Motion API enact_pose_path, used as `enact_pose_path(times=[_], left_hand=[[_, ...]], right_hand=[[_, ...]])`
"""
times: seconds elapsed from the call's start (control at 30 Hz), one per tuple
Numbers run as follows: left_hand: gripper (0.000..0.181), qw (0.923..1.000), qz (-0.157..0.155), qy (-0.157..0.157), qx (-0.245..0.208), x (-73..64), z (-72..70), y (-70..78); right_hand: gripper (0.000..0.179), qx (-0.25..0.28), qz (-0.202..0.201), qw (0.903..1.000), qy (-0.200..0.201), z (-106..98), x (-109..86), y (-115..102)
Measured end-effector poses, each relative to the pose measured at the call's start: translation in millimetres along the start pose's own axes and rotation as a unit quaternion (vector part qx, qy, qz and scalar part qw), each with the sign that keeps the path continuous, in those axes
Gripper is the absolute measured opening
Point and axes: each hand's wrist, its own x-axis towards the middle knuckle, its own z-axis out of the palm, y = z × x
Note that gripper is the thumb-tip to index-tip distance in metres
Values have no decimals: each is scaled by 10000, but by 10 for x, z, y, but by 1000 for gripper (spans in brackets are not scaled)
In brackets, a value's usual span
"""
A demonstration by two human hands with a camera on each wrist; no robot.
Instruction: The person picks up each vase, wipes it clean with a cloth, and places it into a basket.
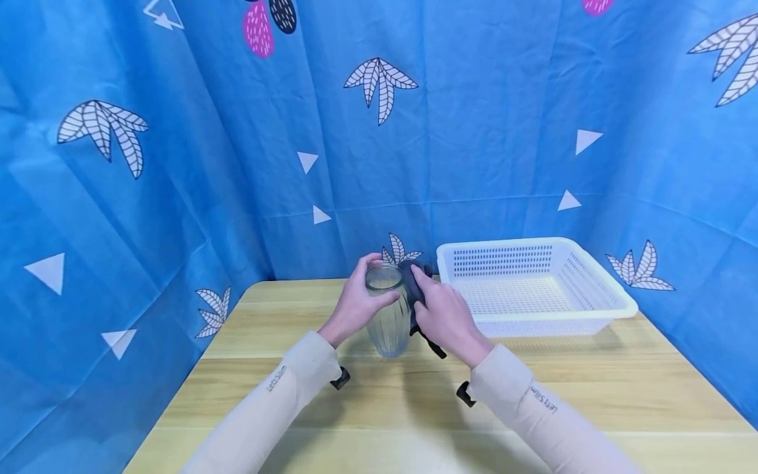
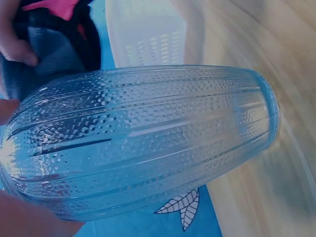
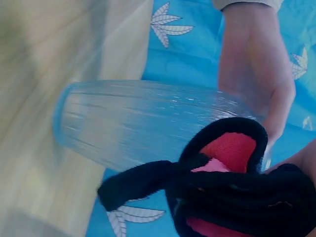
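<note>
My left hand (image 1: 357, 299) grips a clear glass vase (image 1: 387, 332) near its rim, thumb on the near side and fingers around the far side. The vase stands mouth up, its base close over the table; ribs and small raised dots cover its wall in the left wrist view. Against the vase's right side, my right hand (image 1: 447, 316) holds a folded dark grey cloth (image 2: 57, 47), index finger stretched along it. Black edging, a pinkish-red inner face and a dangling black strap (image 3: 143, 182) show on the cloth in the right wrist view.
A white perforated plastic basket (image 1: 535, 316) stands at the back right of the light wooden table (image 1: 249, 388). Blue patterned curtain (image 1: 491, 131) hangs behind the table and along both sides. Each wrist carries a small black fitting below its beige sleeve.
</note>
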Motion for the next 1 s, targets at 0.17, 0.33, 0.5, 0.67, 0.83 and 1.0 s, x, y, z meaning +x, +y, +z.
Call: enact_pose_path(times=[0.17, 0.33, 0.5, 0.67, 0.83, 1.0], left_hand=[[75, 9999, 114, 82, -59, 21, 43, -12], [76, 9992, 157, 148, -326, 19, 82, -17], [79, 9989, 4, 184, -430, -19, 102, -19], [78, 9993, 76, 231, -291, -16, 110, -18], [75, 9994, 178, 291, -38, -1, 97, -1], [75, 9993, 92, 329, 139, -24, 84, -20]], right_hand=[[71, -180, 137, 9991, -372, 4, 41, -4], [69, 5, 673, 9915, -1112, 149, 55, 126], [62, 269, 863, 9772, -1924, 368, -15, 281], [66, 239, 895, 9687, -2303, 519, -77, 368], [70, 435, 1046, 9695, -2174, 565, -105, 419], [69, 902, 1151, 9704, -1920, 533, -133, 422]])
